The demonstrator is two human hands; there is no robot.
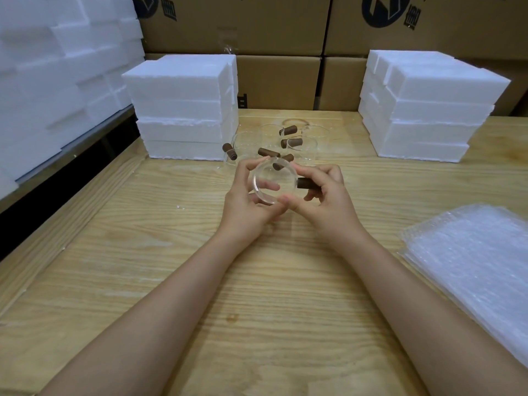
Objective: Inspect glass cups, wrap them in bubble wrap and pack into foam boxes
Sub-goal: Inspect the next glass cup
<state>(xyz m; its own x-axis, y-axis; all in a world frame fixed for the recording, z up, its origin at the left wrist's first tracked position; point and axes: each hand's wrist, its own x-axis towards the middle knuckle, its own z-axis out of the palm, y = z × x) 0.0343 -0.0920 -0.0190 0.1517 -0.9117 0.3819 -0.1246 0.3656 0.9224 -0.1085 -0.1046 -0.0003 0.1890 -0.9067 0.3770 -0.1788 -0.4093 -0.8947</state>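
Foam boxes [183,110]: two stacks, beyond the bubble wrap [471,267] and off to its left.
Bubble wrap: flat pile; my right hand [325,201] is nearer it.
Left hand [245,204]: fingers curled round the glass cup [274,181].
Right hand: gripping the brown handle [305,182].
Glass cup: left of the bubble wrap, well apart, mouth facing me, handle pointing wrap-ward.

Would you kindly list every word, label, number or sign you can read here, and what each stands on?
Nothing reads in full.
Upper left cardboard box: dark round logo and one Chinese character, cut off by the frame; unreadable.
Upper right cardboard box: same logo and character, blurred; unreadable.
Lower middle cardboard box: small black mark, too small to read.
Foam boxes, bubble wrap, held glass cup: no text.
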